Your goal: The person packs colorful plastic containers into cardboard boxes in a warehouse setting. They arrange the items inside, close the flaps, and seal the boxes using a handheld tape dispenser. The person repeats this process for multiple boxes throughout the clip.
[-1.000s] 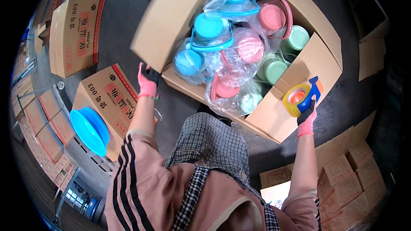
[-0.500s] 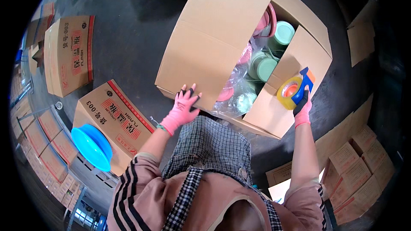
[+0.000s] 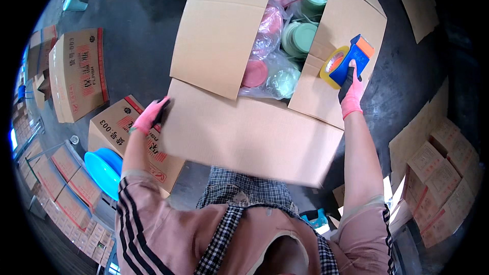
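Between the two hands, and reaching well beyond them, stands a large open carton (image 3: 277,114). Its near flap (image 3: 249,140) spreads from the fingertips of the left hand (image 3: 150,116) across to just below the right hand (image 3: 352,91). The left flap (image 3: 221,35) lies over part of the opening, beyond and to the right of the left hand; the right flap (image 3: 340,25) is behind what the right hand carries. A printed carton (image 3: 114,125) sits just behind the left hand, with a blue basin (image 3: 104,169) at its end, nearer the person. Left of the right hand, inside the open carton, are green-lidded containers (image 3: 304,37) and pink-lidded containers (image 3: 254,73), several in clear plastic. Both hands wear pink-and-black gloves. The left hand's fingers are partly bent at the carton's edge; whether they pinch it cannot be told. The right hand is closed firmly around a blue tape dispenser (image 3: 350,65), thumb along its body, its yellow tape roll (image 3: 328,74) facing left.
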Action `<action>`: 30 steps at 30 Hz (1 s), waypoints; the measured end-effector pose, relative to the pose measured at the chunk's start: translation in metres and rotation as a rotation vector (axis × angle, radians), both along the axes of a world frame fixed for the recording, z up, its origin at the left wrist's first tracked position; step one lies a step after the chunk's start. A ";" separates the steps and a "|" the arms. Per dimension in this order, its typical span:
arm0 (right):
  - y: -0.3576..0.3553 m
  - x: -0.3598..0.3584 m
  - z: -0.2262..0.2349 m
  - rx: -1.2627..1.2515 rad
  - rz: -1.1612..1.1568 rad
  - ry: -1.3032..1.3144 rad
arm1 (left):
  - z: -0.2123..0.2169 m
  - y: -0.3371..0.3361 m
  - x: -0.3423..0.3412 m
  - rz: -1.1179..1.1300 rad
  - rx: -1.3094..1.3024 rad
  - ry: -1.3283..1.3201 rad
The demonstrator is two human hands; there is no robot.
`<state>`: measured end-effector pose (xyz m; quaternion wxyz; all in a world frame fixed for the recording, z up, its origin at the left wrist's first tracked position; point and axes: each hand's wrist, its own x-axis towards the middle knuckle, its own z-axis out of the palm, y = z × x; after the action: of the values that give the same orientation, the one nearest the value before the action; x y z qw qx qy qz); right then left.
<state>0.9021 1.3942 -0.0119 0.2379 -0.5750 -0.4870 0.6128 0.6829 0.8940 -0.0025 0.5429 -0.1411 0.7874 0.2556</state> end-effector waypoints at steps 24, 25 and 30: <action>0.039 0.037 -0.002 0.073 -0.095 0.007 | 0.028 0.304 0.010 -0.940 -0.001 0.758; 0.036 0.025 0.002 0.036 -0.075 -0.009 | 0.039 0.328 -0.002 -0.976 0.116 0.942; 0.052 0.010 0.018 -0.126 0.158 -0.054 | 0.003 0.452 -0.058 -1.355 0.068 1.152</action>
<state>0.9122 1.4460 0.0060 0.1390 -0.5652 -0.4974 0.6433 0.6247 1.3461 0.0010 0.1012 0.5215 0.8447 -0.0658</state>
